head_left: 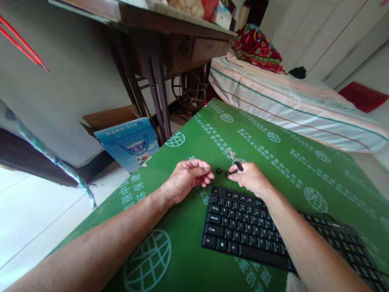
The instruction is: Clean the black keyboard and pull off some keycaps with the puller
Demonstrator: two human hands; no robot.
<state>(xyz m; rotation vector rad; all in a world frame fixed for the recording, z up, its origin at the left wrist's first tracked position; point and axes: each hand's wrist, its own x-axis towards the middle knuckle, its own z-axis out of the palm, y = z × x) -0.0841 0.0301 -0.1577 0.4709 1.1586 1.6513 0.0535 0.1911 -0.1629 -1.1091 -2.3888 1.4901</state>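
My left hand (192, 177) hovers over the green table left of the keyboard, its fingers loosely curled and apart, with nothing visible in them. In my right hand (249, 177), the thumb and fingertips pinch a small black keycap (228, 173). A small black-handled tool (238, 165) with a pale brownish end sticks up from the same hand, pointing away from me. Between the hands, another black keycap (219, 171) lies on the table. Below them is a black keyboard (243, 227); two top-row spots near its left corner show brownish centres. My right forearm covers part of it.
The green table (182, 251) carries printed white lettering and globe marks. Beyond its left edge stands a blue carton (130, 142). A wooden sewing-machine table (170, 52) rises behind, and a bed (291, 105) with striped bedding lies past the far edge.
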